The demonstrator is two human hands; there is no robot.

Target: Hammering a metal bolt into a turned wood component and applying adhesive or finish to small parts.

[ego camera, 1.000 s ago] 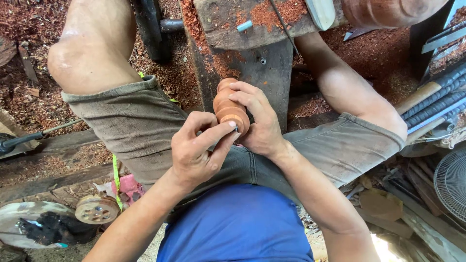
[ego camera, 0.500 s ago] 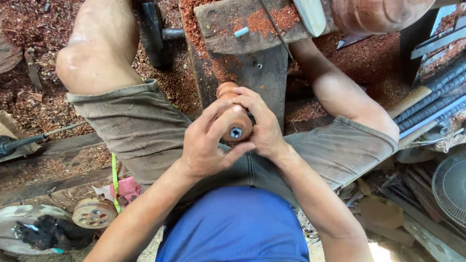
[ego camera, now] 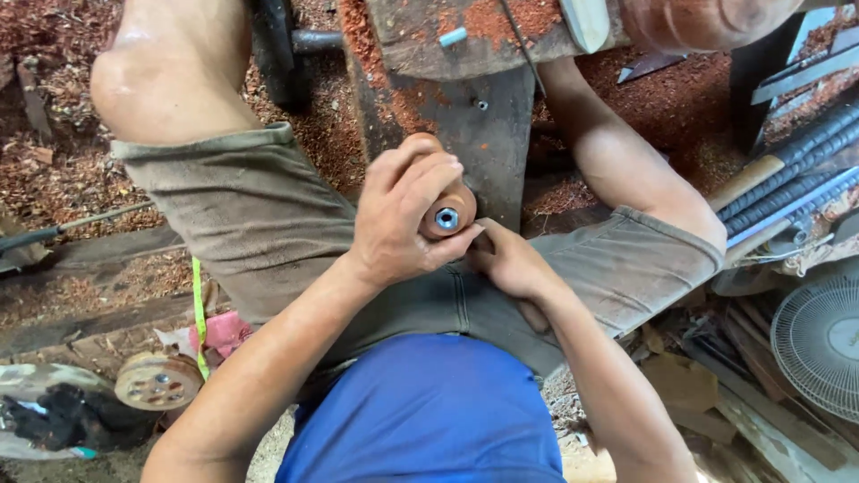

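- Above my lap, at frame centre, my left hand (ego camera: 403, 219) grips the turned wooden piece (ego camera: 445, 207), metal nut (ego camera: 446, 217) facing me.
- At 4 o'clock of it, my right hand (ego camera: 508, 262) touches its lower edge, fingers curled; grasp cannot be confirmed.

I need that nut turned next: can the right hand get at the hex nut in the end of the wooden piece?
Probably yes: the hex nut faces up uncovered, and the right hand sits just beside it; the left hand wraps only the wooden piece.
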